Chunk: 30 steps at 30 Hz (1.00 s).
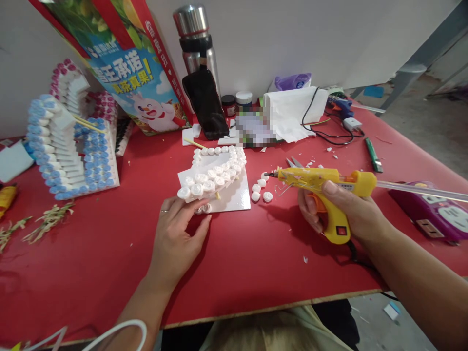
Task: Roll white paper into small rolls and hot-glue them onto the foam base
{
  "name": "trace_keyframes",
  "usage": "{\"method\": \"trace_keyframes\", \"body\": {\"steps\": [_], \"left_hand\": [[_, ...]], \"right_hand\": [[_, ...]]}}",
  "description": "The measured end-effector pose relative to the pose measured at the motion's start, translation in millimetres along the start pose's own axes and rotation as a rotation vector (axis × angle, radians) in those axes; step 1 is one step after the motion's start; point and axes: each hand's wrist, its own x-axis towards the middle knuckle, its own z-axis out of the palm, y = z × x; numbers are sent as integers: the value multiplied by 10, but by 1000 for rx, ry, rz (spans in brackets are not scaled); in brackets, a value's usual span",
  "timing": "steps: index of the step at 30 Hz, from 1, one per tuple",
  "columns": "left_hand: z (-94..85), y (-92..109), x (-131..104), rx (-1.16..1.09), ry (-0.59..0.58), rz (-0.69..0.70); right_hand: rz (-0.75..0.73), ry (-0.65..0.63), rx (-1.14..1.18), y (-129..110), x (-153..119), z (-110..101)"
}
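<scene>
The right hand (353, 209) clasps a yellow plastic glue gun (310, 176) aimed toward nine o'clock; the left hand (179, 231), thumb apart from bent fingers, touches, at its one o'clock, a curved white rosette-lined model (218, 181).

Yellow is being shown by the glue gun (333, 217), white by the roses (209, 186), and red by the table (237, 273).

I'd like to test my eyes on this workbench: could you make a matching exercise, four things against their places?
1. hot-glue gun
2. black smartphone
3. loose white rosettes
4. blue-and-white rosette model

A. in front of the steel bottle
B. left part of the red table
C. in the right hand
D. beside the white board

Pairs: 1-C, 2-A, 3-D, 4-B
</scene>
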Motion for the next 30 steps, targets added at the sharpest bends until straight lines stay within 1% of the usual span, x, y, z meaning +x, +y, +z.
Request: {"method": "trace_keyframes", "body": {"steps": [6,11,15,20,24,27,30], "left_hand": [[3,-26,-7,-32,41,60],[-12,-33,-23,-15,40,71],[-14,-29,-28,10,13,105],[-42,7,-7,52,29,87],[-110,126,-60,28,45,96],[-125,296,-101,-53,-22,129],[-56,503,-15,-154,-120,175]], "right_hand": [[-7,-12,20,-5,15,4],[-20,-11,30,4,19,-5],[-9,-5,50,-12,11,23],[-3,6,72,-7,6,27],[-5,13,84,5,11,2],[-19,29,96,-4,19,3],[-17,24,90,-18,29,21]]}}
